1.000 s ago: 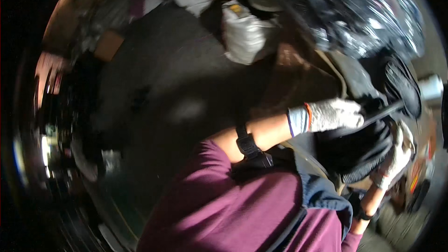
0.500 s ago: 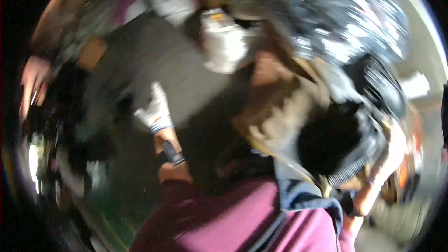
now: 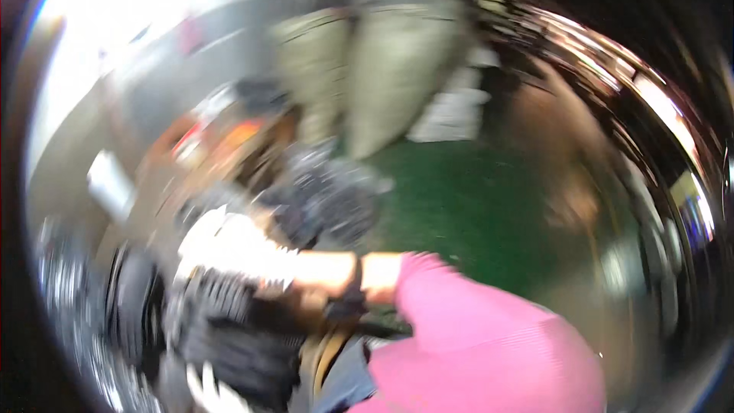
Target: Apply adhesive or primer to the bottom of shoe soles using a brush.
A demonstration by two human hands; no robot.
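One gloved hand (image 3: 229, 248), which a second ago gripped a dark rod at right, now presses on a black bundle (image 3: 229, 336) near left; its grip is blurred, and the other hand is unseen.

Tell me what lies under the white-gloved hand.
A dark, ribbed, blurred object sits beneath the white-gloved hand; the glove covers where they meet, and blur hides what the object is. Green flooring lies beyond.
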